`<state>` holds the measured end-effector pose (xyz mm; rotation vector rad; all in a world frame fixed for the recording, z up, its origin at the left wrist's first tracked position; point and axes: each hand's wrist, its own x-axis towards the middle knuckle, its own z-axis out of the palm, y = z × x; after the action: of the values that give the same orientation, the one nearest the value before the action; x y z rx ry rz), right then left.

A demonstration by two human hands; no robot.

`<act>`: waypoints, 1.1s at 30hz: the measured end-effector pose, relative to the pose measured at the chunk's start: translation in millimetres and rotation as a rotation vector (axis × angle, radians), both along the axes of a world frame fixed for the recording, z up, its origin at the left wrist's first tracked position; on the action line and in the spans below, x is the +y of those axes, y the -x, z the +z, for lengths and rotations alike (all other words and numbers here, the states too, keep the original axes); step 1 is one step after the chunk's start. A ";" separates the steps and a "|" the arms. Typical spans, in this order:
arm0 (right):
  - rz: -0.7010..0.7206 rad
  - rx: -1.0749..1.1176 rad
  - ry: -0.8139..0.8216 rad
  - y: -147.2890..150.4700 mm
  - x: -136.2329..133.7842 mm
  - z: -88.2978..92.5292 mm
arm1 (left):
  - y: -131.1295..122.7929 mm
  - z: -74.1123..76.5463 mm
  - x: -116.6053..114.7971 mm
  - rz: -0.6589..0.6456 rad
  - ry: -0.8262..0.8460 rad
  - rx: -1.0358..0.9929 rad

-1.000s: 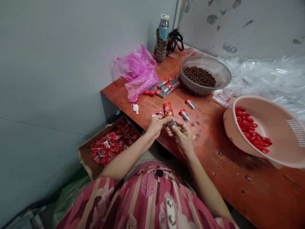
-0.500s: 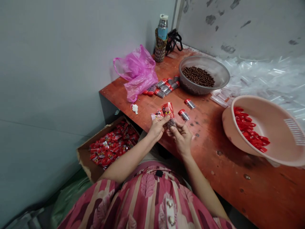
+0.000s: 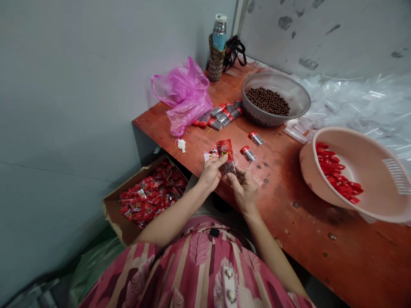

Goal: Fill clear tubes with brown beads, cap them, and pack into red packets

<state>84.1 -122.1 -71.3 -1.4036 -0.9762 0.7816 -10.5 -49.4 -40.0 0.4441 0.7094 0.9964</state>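
The red-orange counter (image 3: 282, 188), scuffed and dotted with dark marks, runs into a corner between a plain grey wall (image 3: 64, 85) and a paler, smudged one (image 3: 356, 38). At its near edge, the left hand (image 3: 210, 174) pinches a red packet (image 3: 225, 149) between thumb and fingers; the right hand (image 3: 246, 188) is half curled at its lower end — too blurred to tell if it grips. Beyond lie red-capped containers (image 3: 221, 116), a magenta bag (image 3: 189, 92) and a bottle (image 3: 219, 38). Rightward stand a grey bowl (image 3: 257, 115) of brown balls (image 3: 268, 100), a peach basin (image 3: 308, 171) holding red pieces (image 3: 338, 175) and heaped clear plastic (image 3: 359, 94). Below the counter's left edge — a carton (image 3: 112, 209) of red packets (image 3: 150, 192).
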 end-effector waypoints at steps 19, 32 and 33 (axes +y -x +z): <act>0.159 0.394 0.061 -0.1 12.4 8.8 | 2.3 -5.6 -20.8 0.022 0.019 0.041; 0.153 0.285 0.179 -12.2 24.4 22.2 | 87.7 -33.1 -39.2 0.380 0.006 0.282; 0.155 0.274 0.187 -13.7 25.1 21.8 | 84.6 -36.9 -33.1 0.321 -0.113 0.420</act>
<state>97.8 -97.0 -49.5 -1.3448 -0.8200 1.1731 -95.1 -82.4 -76.9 0.6625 1.1304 1.2648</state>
